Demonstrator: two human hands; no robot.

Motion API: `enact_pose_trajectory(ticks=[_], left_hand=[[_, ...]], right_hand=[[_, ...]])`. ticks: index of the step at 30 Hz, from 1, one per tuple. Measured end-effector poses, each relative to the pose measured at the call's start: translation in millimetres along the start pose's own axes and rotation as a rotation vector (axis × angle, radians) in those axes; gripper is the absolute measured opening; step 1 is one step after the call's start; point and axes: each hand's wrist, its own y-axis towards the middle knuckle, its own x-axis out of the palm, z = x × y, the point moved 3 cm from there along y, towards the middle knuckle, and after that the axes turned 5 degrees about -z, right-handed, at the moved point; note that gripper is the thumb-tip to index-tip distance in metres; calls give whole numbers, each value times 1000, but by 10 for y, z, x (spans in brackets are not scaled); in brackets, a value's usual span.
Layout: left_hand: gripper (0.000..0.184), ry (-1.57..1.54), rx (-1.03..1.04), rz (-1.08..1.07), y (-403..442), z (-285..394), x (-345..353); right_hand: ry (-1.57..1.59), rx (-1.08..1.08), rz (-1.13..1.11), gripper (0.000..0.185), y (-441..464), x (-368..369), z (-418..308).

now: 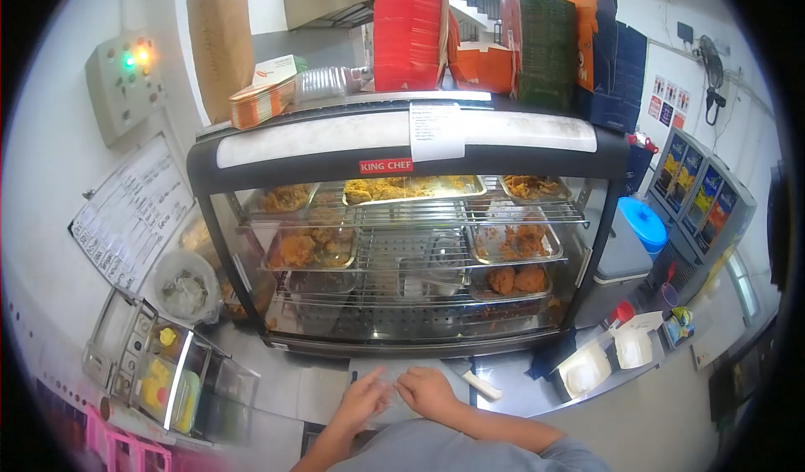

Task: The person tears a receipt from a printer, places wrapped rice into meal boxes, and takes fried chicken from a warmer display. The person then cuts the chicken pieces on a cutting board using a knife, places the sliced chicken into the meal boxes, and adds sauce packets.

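The left hand (369, 398) is loosely spread; the right hand (426, 391) is curled, and I cannot tell whether it grips anything. Both hover close together over a pale board (458, 381), probably to keep work central. At three o'clock from the hands lies a white handle (484, 386), angled outward, likely for easy grasping; beyond it, a white box (584, 373) stands open. At twelve, the display cabinet (402, 336) tiers food trays, presumably for visibility.
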Motion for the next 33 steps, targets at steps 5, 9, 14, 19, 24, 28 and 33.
enact_pose_trajectory(ticks=[5, 9, 14, 19, 24, 28, 33], left_hand=[[47, 32, 145, -114, 260, -525, 411], [53, -153, 175, 27, 269, -388, 717], [53, -71, 319, 202, 365, -446, 925], [35, -189, 359, 254, 471, -513, 1022], [40, -323, 400, 142, 624, -677, 1041], [54, -67, 448, 292, 781, -806, 936], [69, -14, 583, 288, 666, -450, 1062]], right_hand=[[-30, -48, -60, 14, -114, -169, 161], [22, -112, -130, 13, -224, -356, 248], [99, -142, -218, 14, -357, -431, 470], [93, -160, -255, 15, -434, -564, 616], [154, -195, -256, 15, -482, -568, 715], [255, -277, -295, 13, -435, -653, 637], [327, -381, -349, 13, -389, -588, 547]])
